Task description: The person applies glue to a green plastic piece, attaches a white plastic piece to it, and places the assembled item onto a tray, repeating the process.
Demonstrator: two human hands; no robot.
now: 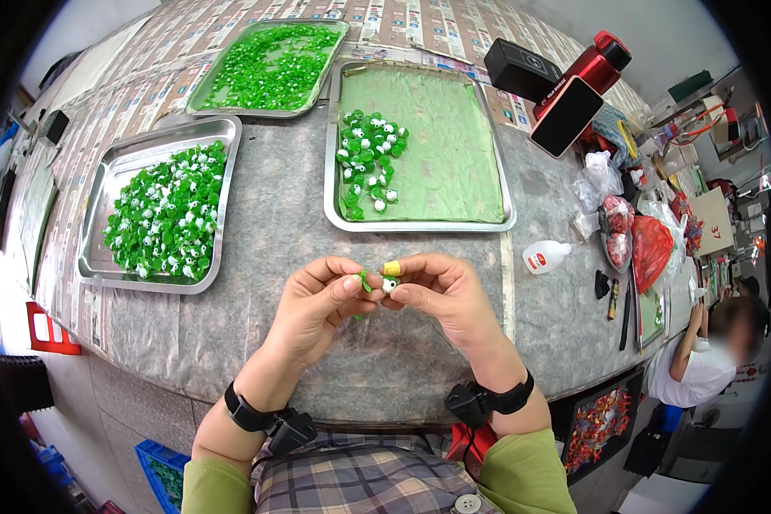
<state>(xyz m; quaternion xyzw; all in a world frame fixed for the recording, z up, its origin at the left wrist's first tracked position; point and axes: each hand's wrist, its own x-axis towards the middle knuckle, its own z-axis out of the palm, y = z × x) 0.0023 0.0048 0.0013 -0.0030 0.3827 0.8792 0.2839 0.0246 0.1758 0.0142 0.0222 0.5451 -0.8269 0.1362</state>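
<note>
Above the grey table covering, my two hands meet close together. My left hand (321, 304) pinches a small green plastic piece (365, 281) between thumb and fingertips. In my right hand (445, 295), thumb and index finger grip a white bead with a dark spot (390, 284), like a small eye; green shows beside it. A yellow finger cot (391, 268) covers a right fingertip. Whether the bead and the green piece are joined is too small to tell. Just beyond my hands lies a metal tray lined with green cloth (445, 146), with green-and-white pieces (370, 154) at its left side.
A metal tray (94, 248) heaped with green-and-white pieces stands at the left; another tray (199, 103) of green pieces is behind. Right of the lined tray are a phone (567, 117), a red flask (598, 67), a black box (521, 70), a white bottle (546, 256) and plastic bags (651, 248). Another person (694, 364) sits far right.
</note>
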